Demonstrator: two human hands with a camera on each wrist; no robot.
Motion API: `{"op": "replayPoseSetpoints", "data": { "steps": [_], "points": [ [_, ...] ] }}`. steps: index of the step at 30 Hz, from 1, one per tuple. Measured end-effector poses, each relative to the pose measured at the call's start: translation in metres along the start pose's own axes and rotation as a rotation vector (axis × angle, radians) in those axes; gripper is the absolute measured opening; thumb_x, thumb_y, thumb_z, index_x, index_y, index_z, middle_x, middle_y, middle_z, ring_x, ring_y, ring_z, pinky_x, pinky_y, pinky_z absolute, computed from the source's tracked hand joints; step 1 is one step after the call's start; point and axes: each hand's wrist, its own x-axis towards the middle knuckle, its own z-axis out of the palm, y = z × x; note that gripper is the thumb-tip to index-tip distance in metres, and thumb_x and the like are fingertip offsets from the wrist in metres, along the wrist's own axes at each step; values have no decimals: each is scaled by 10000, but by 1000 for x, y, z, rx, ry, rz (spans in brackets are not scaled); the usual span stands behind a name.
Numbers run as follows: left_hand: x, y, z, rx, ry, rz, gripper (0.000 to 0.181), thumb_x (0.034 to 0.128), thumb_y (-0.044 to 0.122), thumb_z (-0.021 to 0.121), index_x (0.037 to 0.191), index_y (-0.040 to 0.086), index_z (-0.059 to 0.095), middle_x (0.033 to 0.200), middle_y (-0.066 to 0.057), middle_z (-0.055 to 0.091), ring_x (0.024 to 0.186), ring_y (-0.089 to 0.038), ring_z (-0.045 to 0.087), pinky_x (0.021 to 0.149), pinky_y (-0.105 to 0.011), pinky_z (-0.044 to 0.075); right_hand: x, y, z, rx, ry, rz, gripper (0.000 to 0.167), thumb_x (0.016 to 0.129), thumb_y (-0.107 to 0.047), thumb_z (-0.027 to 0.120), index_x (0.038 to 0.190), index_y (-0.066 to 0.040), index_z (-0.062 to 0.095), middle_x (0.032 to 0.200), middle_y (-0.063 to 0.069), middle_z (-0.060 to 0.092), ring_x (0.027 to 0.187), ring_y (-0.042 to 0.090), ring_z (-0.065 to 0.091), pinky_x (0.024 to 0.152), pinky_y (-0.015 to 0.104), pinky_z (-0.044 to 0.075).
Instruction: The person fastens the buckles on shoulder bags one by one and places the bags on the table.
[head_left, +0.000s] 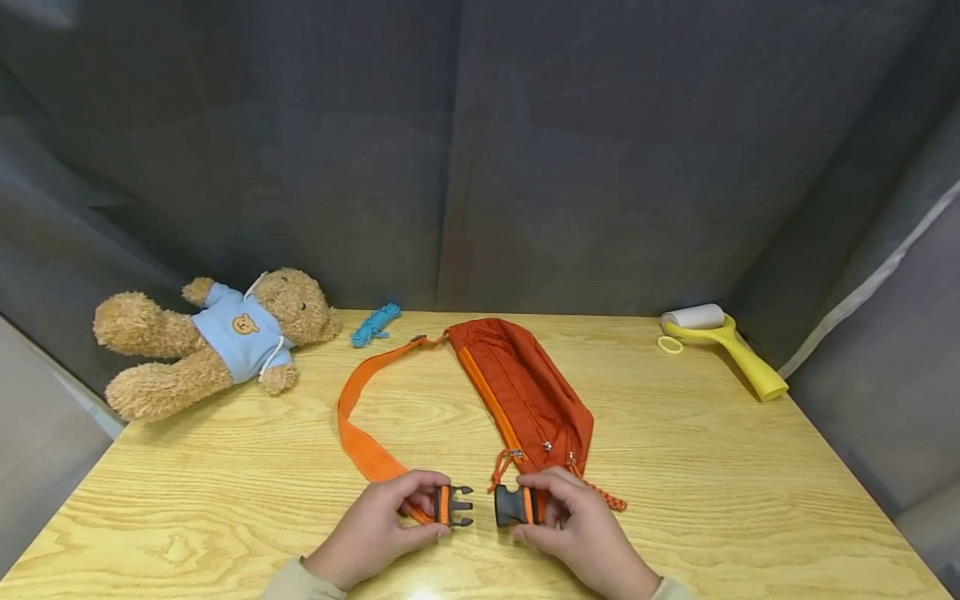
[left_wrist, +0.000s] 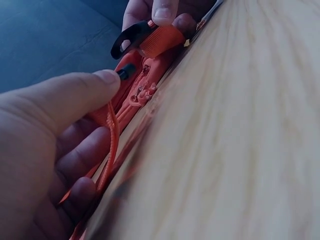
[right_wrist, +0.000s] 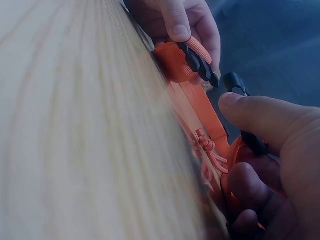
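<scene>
An orange-red waist bag (head_left: 525, 383) lies on the wooden table, its orange strap (head_left: 358, 400) looping out to the left. My left hand (head_left: 386, 521) pinches the black pronged half of the buckle (head_left: 456, 506) between thumb and fingers, prongs pointing right. Facing it, my right hand (head_left: 577, 521) pinches the black socket half of the buckle (head_left: 508, 506), its mouth turned left. A small gap separates the two halves. In the right wrist view the prongs (right_wrist: 200, 65) show beyond the right thumb. Zip pulls with cords (head_left: 504, 467) hang at the bag's near end.
On the left lies a teddy bear (head_left: 240, 333) in a light blue top. A blue bundle of cord (head_left: 377, 325) sits behind the strap. A yellow-handled roller (head_left: 727, 342) and a yellow ring (head_left: 670, 345) are at the back right. Dark curtains (head_left: 450, 150) close off the back.
</scene>
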Motion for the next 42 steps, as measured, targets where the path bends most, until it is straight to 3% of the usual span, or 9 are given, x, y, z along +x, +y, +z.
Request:
{"op": "replayPoseSetpoints", "data": {
  "steps": [14,22,42],
  "points": [
    [-1,2,5,-33,-10,-12,490,858,334,812,1290,166,651,934,132,664,817,-51,623,738,-253,543,0,-1,-1,-3,-22,34,534,768,-260,889,1242,-115,691,1100,-73,632,656,66,532,580,239,487],
    [0,5,7,-73,-14,11,474,862,305,814,1282,161,649,943,117,671,820,-57,628,736,-255,547,-1,-3,0,2,-39,30,545,769,-305,884,1245,-123,689,1121,-69,636,663,67,535,587,240,490],
    [0,8,10,-59,-5,20,480,860,310,815,1285,159,650,935,129,676,811,-65,628,724,-262,540,-2,-5,2,-12,-57,9,524,780,-303,878,1239,-135,689,1119,-84,631,668,60,529,592,239,484]
  ]
}}
